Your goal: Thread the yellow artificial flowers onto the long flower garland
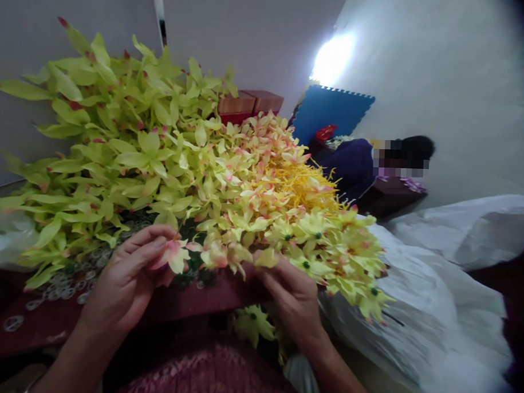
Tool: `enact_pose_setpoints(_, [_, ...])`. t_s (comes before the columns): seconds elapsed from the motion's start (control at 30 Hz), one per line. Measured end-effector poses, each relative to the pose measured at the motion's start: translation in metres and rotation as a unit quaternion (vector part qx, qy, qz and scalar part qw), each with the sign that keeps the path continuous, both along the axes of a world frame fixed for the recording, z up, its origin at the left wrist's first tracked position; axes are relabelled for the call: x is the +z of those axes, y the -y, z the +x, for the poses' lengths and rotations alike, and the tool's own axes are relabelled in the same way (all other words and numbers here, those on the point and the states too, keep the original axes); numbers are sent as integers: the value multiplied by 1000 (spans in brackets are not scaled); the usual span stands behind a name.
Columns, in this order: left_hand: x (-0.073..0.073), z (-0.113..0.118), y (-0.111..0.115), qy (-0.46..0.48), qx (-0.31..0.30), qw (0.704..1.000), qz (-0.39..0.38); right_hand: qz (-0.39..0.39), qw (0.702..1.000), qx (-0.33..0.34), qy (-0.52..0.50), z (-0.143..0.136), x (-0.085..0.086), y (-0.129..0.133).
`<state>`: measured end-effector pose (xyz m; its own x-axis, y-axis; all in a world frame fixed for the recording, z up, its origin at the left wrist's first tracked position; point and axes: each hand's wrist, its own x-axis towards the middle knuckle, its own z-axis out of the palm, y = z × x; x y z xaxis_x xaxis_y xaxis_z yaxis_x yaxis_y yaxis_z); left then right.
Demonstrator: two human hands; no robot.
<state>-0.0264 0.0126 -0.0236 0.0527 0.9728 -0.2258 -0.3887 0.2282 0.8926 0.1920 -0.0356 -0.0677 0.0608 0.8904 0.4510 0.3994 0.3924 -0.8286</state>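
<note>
Between the thumb and fingers of my left hand (pixel 128 272) is a small artificial flower (pixel 177 258), pale cream with pink on its petals. My right hand (pixel 295 298) is closed at the near edge of the heap, its fingertips on a pale yellow artificial flower petal (pixel 267 258); the rest of that piece is hard to tell from the blooms around it. Behind both hands rises a big heap of yellow-green artificial flowers (pixel 147 158). Pinker blooms (pixel 268 139) and thin yellow stamen strands (pixel 305 183) lie in its right part.
Clear plastic rings (pixel 61 287) lie on the dark red table (pixel 224 295) at left. White plastic sheeting (pixel 439 288) spreads at right. Beyond the heap are wooden boxes (pixel 237 104), a blue foam mat (pixel 329 112) and another person in dark blue (pixel 351 162). A flower (pixel 253 324) hangs below the table edge.
</note>
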Motion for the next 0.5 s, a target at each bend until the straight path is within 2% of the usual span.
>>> enact_pose_setpoints(0.07, [-3, 2, -1, 0, -10, 1000, -6, -86, 990, -48, -106, -3, 6, -6])
enact_pose_setpoints(0.17, [-5, 3, -1, 1, -34, 999, -8, -151, 958, -41, -242, -7, 11, -16])
enact_pose_setpoints(0.27, [-5, 1, -1, -3, -34, 999, -8, -160, 939, -26, -303, -9, 15, -22])
enact_pose_setpoints(0.37, [-5, -3, 1, -9, -25, 1000, 0, -159, 933, -24, -323, -8, 18, -25])
enact_pose_setpoints(0.5, [-6, -4, 4, 1, -49, 999, 22, -139, 928, -15, -345, -8, 24, -27])
